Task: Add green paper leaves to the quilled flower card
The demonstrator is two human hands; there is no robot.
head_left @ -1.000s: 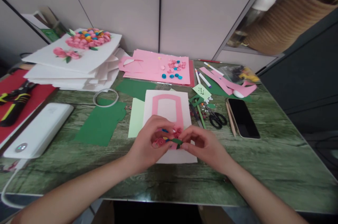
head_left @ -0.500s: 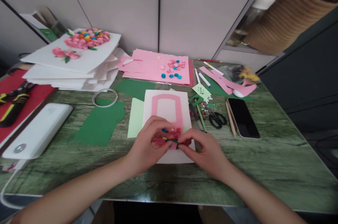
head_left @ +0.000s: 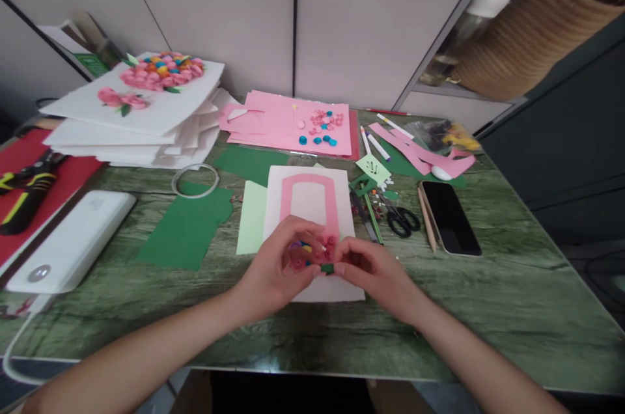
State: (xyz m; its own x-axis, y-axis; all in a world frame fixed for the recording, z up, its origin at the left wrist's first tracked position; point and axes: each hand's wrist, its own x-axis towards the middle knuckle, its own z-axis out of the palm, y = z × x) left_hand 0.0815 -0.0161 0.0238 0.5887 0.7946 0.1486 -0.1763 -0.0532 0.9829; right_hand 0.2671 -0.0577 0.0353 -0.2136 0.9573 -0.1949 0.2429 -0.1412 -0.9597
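Note:
A white sheet of paper (head_left: 307, 178) lies before me with a pink paper arch frame (head_left: 333, 202) on it. Rolled paper flowers (head_left: 331, 246), mostly pink with some blue and yellow, are clustered at the lower part of the frame. Between my two hands, just below the flowers, is a small green paper piece (head_left: 327, 268). My left hand (head_left: 286, 261) pinches its left end, the other fingers arched over the flowers and hiding some. My right hand (head_left: 374, 269) has thumb and forefinger closed on its right end.
Right of the paper lie scissors (head_left: 403, 222), a pencil (head_left: 428, 222) and a phone (head_left: 450, 217). Green paper (head_left: 180, 232), a wire ring (head_left: 194, 181) and a white power bank (head_left: 73, 241) are on the left. Behind is a pink sheet (head_left: 273, 124) with loose paper rolls.
The green paper piece now lies flatter between my fingertips and shows more plainly. My right hand has shifted slightly, while the things on the table have stayed put.

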